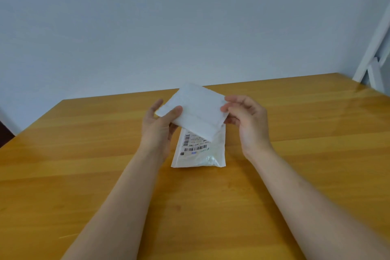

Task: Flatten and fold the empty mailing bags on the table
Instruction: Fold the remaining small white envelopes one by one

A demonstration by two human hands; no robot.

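Between the two hands, above the middle of the surface, a folded white mailing bag is being held in the air. The left hand is pinching its left corner, with the thumb on top and the other fingers underneath. The right hand is gripping the right edge, fingers curled around it and the thumb tip pressing on the upper face. This bag is showing a plain white side with no print, and its long axis is running from left to right, tilted so the near edge is hanging lower.

Under it, a second white mailing bag is lying flat on the wooden surface, its long axis pointing away from the person, its far end hidden by the held one. A shipping label is sitting on its left half, upside down to the viewer, carrying barcodes and print that is reading roughly "A03 280"; the rest is too small to make out.

Two bags are in view in all.
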